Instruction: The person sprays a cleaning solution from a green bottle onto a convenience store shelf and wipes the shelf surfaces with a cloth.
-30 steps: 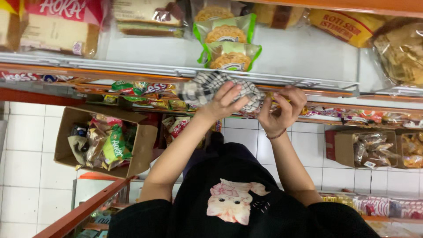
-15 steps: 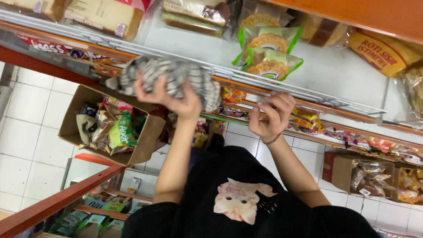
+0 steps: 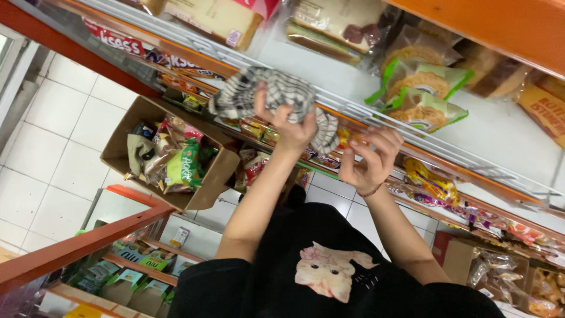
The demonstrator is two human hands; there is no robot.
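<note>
This is a shop: long shelves [image 3: 329, 65] hold bagged bread [image 3: 424, 97], and a cardboard box [image 3: 176, 156] is full of snacks.

We wear a black shirt [image 3: 329, 259] with short sleeves, a pale cat picture [image 3: 326, 275] on it, and a thin wrist band [image 3: 372, 191].

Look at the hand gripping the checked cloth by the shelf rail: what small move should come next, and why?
Probably lower the cloth flat onto the white shelf. The left hand holds it bunched above the wire rail, off the surface, while the right hand hovers empty beside it, apart from the green-wrapped pastry packs.
</note>
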